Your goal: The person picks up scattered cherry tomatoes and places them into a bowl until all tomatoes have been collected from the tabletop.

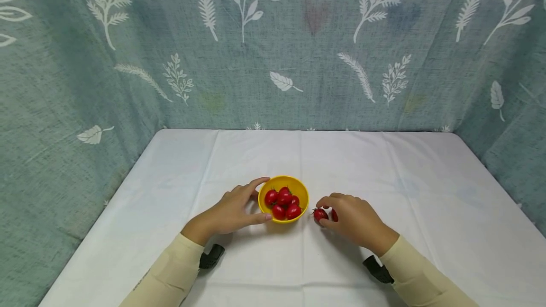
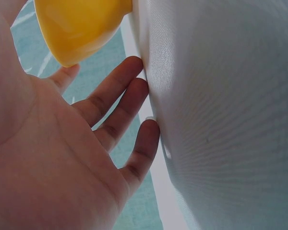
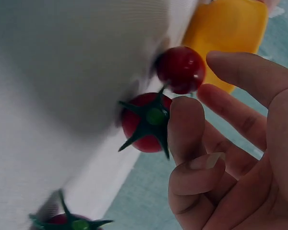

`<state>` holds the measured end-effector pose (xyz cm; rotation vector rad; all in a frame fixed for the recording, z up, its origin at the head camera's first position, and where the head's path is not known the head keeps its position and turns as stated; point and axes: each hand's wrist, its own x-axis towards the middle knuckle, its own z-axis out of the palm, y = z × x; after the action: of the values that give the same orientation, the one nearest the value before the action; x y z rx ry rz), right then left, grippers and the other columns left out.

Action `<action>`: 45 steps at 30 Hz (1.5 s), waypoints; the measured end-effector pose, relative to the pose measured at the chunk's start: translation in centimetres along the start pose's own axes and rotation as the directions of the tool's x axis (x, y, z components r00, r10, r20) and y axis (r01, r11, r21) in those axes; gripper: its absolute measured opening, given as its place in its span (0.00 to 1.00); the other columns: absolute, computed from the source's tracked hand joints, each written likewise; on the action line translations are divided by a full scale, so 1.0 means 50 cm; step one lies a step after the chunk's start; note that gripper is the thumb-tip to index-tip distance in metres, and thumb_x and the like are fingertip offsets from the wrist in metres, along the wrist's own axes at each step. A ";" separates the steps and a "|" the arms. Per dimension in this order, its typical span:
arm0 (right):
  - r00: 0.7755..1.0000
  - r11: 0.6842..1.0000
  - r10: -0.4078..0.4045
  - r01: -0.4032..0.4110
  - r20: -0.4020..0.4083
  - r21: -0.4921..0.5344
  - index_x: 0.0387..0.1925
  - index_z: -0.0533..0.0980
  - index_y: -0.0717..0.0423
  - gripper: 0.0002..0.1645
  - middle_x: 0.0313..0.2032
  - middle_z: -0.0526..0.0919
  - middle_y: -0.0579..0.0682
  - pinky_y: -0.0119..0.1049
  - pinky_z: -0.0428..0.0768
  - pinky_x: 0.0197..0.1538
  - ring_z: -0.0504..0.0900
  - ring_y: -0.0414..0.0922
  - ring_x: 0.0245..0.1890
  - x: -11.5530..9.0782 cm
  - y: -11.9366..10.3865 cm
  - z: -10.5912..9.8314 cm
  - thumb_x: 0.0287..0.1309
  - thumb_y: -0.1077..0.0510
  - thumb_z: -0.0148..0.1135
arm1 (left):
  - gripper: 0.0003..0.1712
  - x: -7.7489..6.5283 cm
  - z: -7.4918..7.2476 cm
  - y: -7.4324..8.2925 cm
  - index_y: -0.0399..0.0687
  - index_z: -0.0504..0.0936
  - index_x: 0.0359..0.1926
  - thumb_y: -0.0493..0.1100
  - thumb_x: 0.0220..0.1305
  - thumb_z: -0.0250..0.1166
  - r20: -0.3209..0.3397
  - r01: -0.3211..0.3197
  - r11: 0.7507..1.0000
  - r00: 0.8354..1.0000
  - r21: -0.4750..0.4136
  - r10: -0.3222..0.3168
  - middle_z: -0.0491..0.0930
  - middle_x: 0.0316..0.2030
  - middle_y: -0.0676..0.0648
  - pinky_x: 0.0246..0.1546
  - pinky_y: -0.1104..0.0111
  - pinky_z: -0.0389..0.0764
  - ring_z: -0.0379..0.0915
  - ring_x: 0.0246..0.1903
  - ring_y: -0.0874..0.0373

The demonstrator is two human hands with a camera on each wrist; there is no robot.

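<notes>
A yellow bowl [image 1: 304,192] with several red cherry tomatoes [image 1: 284,196] in it stands on the white cloth. My left hand [image 1: 234,210] holds it from the left, thumb and index finger at opposite sides of the rim. The other left fingers [image 2: 120,110] stretch beneath the bowl's side, tips at the cloth. Right of the bowl, my right hand [image 1: 354,217] hovers low, thumb and index fingertips right by a cherry tomato [image 3: 181,69]. A second tomato [image 3: 146,122] with a green stem star lies beside its bent fingers, and a third [image 3: 67,224] shows at the lower edge.
White cloth [image 1: 239,155] covers the table. Green-grey curtains with white leaf prints [image 1: 298,84] hang behind and along both sides. Each wrist wears a black device, one on the left [image 1: 212,256] and one on the right [image 1: 377,269].
</notes>
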<state>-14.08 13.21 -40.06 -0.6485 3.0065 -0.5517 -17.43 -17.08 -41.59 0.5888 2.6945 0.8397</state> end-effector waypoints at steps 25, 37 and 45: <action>0.997 0.995 -0.059 0.055 -0.045 -0.084 0.45 0.84 0.45 0.17 0.37 0.85 0.41 0.36 0.79 0.34 0.78 0.37 0.30 -0.003 0.012 -0.001 0.52 0.52 0.76 | 0.52 0.000 0.004 -0.002 0.73 0.54 0.76 0.70 0.55 0.68 -0.001 0.015 1.000 1.000 0.000 -0.015 0.80 0.52 0.55 0.67 0.41 0.59 0.67 0.59 0.54; 0.967 0.990 -0.137 0.128 -0.213 -0.055 0.47 0.83 0.47 0.19 0.39 0.87 0.42 0.29 0.73 0.28 0.77 0.36 0.28 0.006 -0.002 -0.046 0.52 0.55 0.76 | 0.52 0.001 -0.001 0.002 0.72 0.54 0.76 0.70 0.56 0.68 -0.008 -0.001 1.000 1.000 0.007 0.001 0.80 0.52 0.55 0.66 0.41 0.60 0.67 0.59 0.53; 0.956 0.986 -0.164 0.163 -0.242 -0.024 0.49 0.83 0.47 0.20 0.39 0.87 0.41 0.30 0.77 0.31 0.80 0.37 0.29 0.031 -0.031 -0.047 0.53 0.54 0.75 | 0.51 0.001 0.001 0.001 0.74 0.54 0.76 0.71 0.55 0.68 -0.010 0.005 1.000 1.000 0.016 -0.005 0.80 0.52 0.55 0.66 0.40 0.59 0.67 0.60 0.53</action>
<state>-15.08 12.06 -37.26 -0.8991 3.1986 -0.6797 -17.45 -16.97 -41.62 0.5833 2.7128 0.8222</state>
